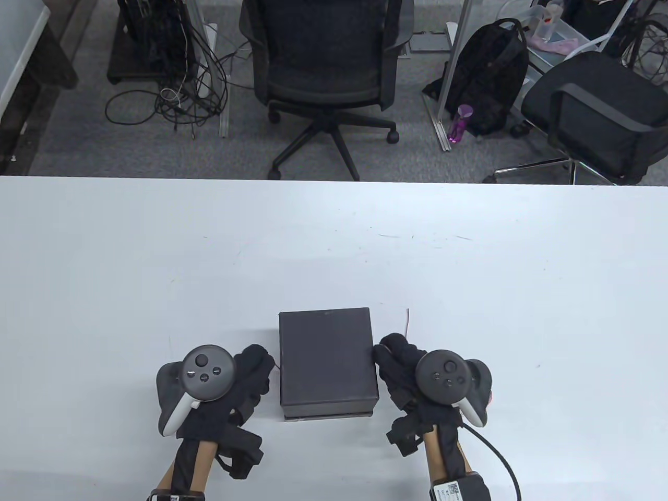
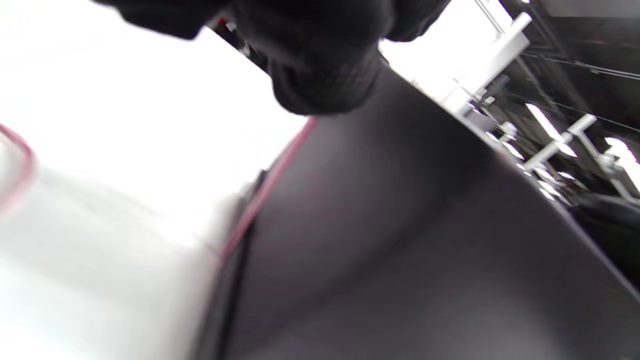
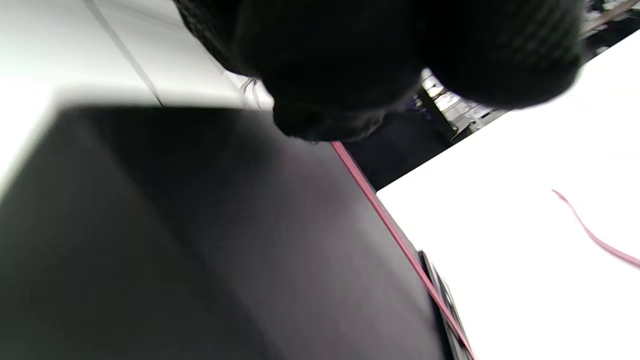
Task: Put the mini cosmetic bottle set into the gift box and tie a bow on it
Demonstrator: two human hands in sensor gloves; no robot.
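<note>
Lower centre of the frame, the closed gift box [image 1: 327,360] sits on the counter [image 1: 469,292]; the left hand [image 1: 245,376] and right hand [image 1: 399,373] flank it, each pinching red ribbon [image 3: 395,232], though either grip is hard to tell.

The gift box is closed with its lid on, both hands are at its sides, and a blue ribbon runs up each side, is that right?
Not quite: the ribbon is red, not blue, as both wrist views show. The rest holds: the gift box is closed with its lid on, the left hand and right hand at its sides.
</note>
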